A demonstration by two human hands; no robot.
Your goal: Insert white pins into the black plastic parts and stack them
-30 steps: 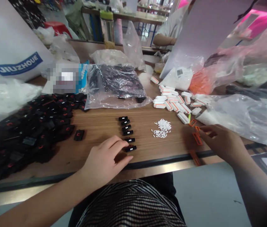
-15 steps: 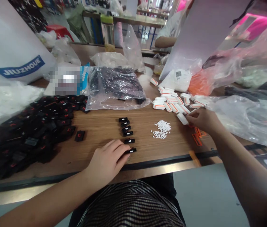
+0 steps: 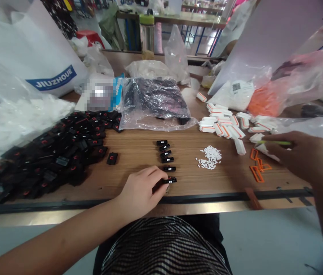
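My left hand [image 3: 146, 189] rests at the near edge of the table, thumb and fingers pinched round a small black connector [image 3: 171, 180]. Beyond it, several similar black connectors [image 3: 165, 153] with white dots form a column. At the right, my right hand [image 3: 303, 152] is closed on a thin yellow-green tool [image 3: 277, 143], whose exact kind I cannot make out. Close to its tip lie white housings [image 3: 257, 138]. Another white piece [image 3: 239, 146] sits apart to the left of that hand. Orange rectangular frames [image 3: 257, 173] lie just below and left of it.
A heap of black connectors [image 3: 49, 152] covers the left side. Tiny white pins [image 3: 211, 156] are piled at centre right. Behind them lies a clear bag of black parts [image 3: 155, 99]. White housings with orange stripes [image 3: 221, 120] and a bag of orange parts [image 3: 264, 100] stand farther right.
My right hand has left the single white piece and moved right; the yellow-green tool now shows in it. My left hand stays on its connector. The whole view has shifted.
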